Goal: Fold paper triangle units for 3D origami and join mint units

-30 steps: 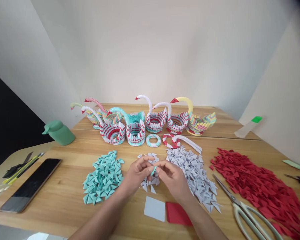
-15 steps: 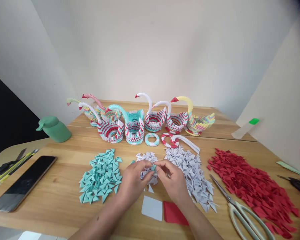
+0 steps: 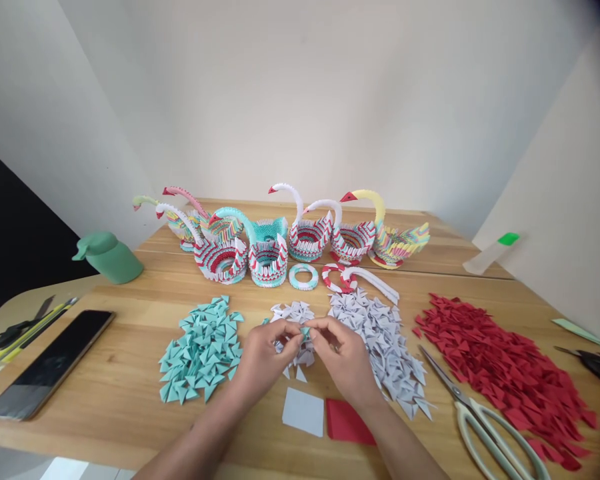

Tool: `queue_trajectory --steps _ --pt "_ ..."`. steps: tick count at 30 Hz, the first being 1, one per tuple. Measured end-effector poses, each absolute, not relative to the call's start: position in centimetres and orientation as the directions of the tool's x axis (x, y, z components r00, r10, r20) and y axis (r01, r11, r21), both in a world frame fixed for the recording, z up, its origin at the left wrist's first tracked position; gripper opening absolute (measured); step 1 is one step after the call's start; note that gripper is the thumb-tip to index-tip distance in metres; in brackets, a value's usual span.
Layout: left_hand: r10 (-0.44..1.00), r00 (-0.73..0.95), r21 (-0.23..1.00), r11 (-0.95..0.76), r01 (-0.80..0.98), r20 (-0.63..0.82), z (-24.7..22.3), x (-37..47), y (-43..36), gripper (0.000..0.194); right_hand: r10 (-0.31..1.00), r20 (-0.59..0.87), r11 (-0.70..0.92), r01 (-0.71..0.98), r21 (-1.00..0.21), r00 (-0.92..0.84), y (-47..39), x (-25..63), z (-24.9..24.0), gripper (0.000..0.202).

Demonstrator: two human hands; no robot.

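Note:
Between the fingertips of both hands is a small teal folded paper piece point(image 3: 305, 331), largely covered by the fingers. My left hand point(image 3: 270, 350) pinches it from the left, and my right hand point(image 3: 343, 357) pinches it from the right. Beneath and behind the fingers lies a small heap of white paper triangles point(image 3: 295, 311). A pile of teal paper triangles point(image 3: 200, 353) is left of my left hand. The larger pile of white triangles point(image 3: 380, 340) spreads just beyond my right hand. Near my wrists lie white paper sheets point(image 3: 303, 412) and red paper sheets point(image 3: 347, 421).
Several paper swans point(image 3: 220, 257) stand at the back, with a teal-white ring point(image 3: 303, 277) and a red-white ring point(image 3: 333, 279) before them. Red triangles point(image 3: 505, 373) and scissors point(image 3: 460, 397) lie right. A phone point(image 3: 50, 363) and green jug point(image 3: 110, 257) sit left.
Both hands stay together around the teal piece, with slight finger movement and the piece turned a little. The whole view has shifted very slightly.

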State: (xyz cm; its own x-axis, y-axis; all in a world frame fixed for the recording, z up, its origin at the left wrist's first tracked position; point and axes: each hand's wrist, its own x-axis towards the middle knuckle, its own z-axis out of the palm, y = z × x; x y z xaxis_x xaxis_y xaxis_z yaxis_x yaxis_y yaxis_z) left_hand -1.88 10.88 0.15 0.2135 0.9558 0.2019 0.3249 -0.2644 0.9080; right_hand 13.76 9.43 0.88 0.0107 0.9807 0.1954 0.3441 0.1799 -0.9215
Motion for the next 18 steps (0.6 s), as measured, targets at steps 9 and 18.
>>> queue_trajectory --steps 9,18 --pt "0.963 0.217 0.954 -0.208 0.217 0.161 0.16 -2.11 10.96 0.016 0.993 0.09 0.108 0.299 -0.948 -0.072 9.63 14.09 0.89 0.023" --pt "0.963 0.225 0.961 -0.196 0.194 0.151 0.48 -2.01 10.78 0.016 0.987 0.09 0.124 0.272 -0.954 -0.136 9.49 14.14 0.97 0.019"
